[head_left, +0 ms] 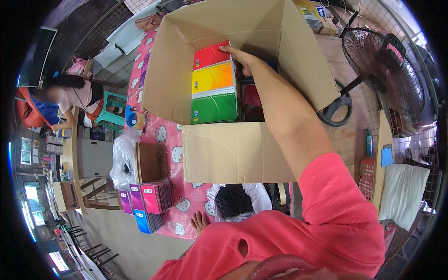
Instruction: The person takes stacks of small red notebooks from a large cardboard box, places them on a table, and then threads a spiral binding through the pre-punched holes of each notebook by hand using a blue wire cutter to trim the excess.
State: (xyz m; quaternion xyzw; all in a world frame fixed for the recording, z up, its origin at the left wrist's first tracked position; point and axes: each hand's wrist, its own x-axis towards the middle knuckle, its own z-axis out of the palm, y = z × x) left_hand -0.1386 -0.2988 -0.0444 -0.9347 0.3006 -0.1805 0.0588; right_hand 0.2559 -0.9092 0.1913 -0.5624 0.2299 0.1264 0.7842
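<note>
A large open cardboard box (228,151) stands in front of me. Inside its left part are stacks of spiral notebooks: a red notebook (211,55) at the far end, yellow notebooks (212,78) in the middle and green notebooks (214,108) nearest. My right hand (240,58) reaches in from the right, its thumb over the red notebook's right edge and its other fingers down beside the stack, partly hidden. Dark red and blue items (252,95) lie to the right of the stacks, mostly covered by my arm. My left hand (199,221) rests at the table's near edge, fingers apart, holding nothing.
On the pink patterned tablecloth (162,134), left of the box, are several purple, pink and blue notebooks (147,200), a brown box (151,162) and a clear plastic bag (124,158). A black fan (385,70) stands at right. Another person (77,95) sits at far left near a green stool (112,110).
</note>
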